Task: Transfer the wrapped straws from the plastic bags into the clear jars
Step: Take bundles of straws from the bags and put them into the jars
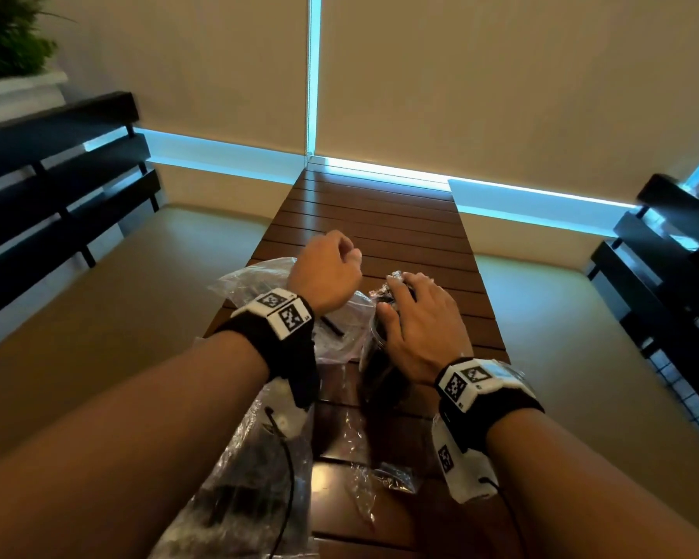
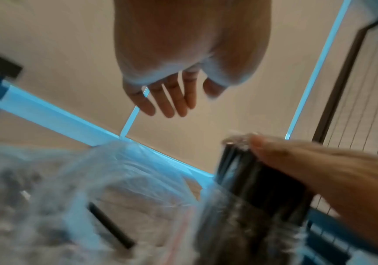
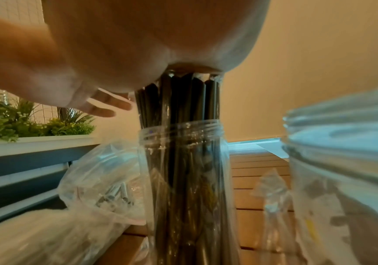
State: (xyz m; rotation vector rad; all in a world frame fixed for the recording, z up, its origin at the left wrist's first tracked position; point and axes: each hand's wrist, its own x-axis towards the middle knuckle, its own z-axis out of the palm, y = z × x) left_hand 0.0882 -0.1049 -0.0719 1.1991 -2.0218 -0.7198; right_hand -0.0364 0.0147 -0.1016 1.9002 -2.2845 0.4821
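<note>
A bundle of black wrapped straws (image 3: 178,100) stands upright in a clear jar (image 3: 183,143) on the slatted wooden table (image 1: 380,219). My right hand (image 1: 420,316) lies flat on the bundle's tops (image 1: 394,278), palm (image 3: 149,44) pressing down. My left hand (image 1: 325,272) hovers above and left of the jar (image 1: 376,369), fingers (image 2: 167,100) relaxed and holding nothing. Under it lies a crumpled plastic bag (image 1: 255,284) with a loose black straw (image 2: 110,226) inside. A second clear jar (image 3: 342,143) stands close on the right of the right wrist view.
Another plastic bag (image 1: 239,478) lies near the table's front left, and a small torn wrapper (image 1: 384,474) sits in front of the jar. Dark slatted benches (image 1: 57,175) flank the narrow table. A planter (image 1: 9,42) stands at the far left.
</note>
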